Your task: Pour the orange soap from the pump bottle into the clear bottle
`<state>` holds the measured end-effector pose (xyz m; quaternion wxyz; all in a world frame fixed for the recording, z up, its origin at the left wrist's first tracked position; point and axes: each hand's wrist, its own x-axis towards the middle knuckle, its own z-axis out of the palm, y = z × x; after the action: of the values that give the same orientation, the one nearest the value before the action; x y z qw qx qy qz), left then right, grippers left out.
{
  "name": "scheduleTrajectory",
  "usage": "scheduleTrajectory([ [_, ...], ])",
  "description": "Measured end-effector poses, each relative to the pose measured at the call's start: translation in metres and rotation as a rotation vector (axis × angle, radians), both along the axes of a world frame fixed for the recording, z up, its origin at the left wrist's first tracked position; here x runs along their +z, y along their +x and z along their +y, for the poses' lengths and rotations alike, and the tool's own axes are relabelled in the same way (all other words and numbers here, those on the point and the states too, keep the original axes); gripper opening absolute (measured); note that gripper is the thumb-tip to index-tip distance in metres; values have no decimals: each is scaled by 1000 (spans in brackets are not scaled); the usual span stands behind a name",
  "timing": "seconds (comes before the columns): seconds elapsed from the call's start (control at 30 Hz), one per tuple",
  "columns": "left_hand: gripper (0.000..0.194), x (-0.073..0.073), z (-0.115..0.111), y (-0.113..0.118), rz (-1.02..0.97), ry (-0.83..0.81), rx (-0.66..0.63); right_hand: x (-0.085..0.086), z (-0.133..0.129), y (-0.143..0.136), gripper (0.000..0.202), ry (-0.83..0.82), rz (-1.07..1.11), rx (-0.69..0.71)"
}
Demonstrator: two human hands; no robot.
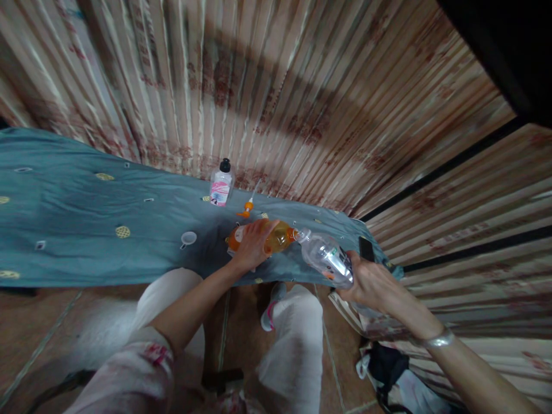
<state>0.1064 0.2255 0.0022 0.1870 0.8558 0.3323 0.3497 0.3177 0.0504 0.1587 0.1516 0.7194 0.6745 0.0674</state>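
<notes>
My left hand is wrapped round a bottle of orange-yellow liquid, which is tipped over with its neck toward the right. In my right hand is a clear plastic bottle, gripped near its base and tilted with its mouth toward the left. The two bottle mouths meet or almost meet; I cannot tell whether liquid flows between them. Behind the left hand, an orange pump top with a thin tube lies on the cloth. Upright near the curtain stands a clear bottle with a black cap and pink label.
A teal patterned cloth covers the long narrow surface. On it are a small white cup-like item and a dark phone-like object at the right end. A pleated curtain hangs behind. Bags lie on the tiled floor at right.
</notes>
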Motion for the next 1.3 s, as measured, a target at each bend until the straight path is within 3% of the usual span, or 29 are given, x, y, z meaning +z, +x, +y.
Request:
scheduleTrajectory([
  [1.3, 74, 1, 0, 0, -14, 9, -13, 4, -1, -1, 43, 2, -6, 36],
])
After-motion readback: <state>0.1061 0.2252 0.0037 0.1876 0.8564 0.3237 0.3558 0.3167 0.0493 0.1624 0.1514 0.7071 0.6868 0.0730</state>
